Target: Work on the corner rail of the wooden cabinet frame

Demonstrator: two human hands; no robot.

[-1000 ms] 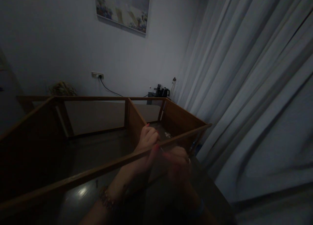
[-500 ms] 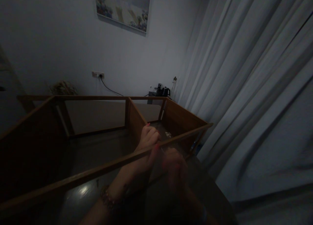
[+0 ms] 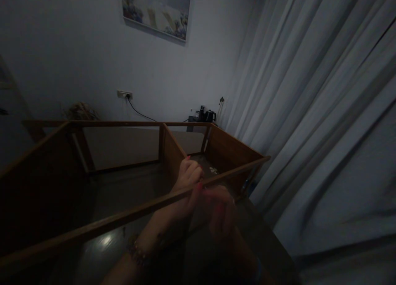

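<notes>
A brown wooden shelf frame [image 3: 123, 217] lies in front of me, with an upright divider panel [image 3: 172, 151] inside it. My left hand [image 3: 190, 173] is closed around the near rail where the divider meets it; the fingers are on the far side and the thumb on the near side. Just below the rail, close to the left thumb, my right hand [image 3: 223, 213] is closed in a pinch. Whatever is between its fingertips is too small, dark and blurred to name. A beaded bracelet [image 3: 137, 252] circles my left wrist.
The right end panel [image 3: 233, 142] stands close to a long grey curtain [image 3: 297, 132]. Small pale pieces [image 3: 213, 170] lie inside the right compartment. Behind the frame are a black kettle [image 3: 210, 116], a wall socket [image 3: 124, 94] with a cord, and a dried bundle [image 3: 81, 111].
My right hand has turned slightly at the rail, its fingers shifting a little. My left hand keeps its place, and the frame has not moved.
</notes>
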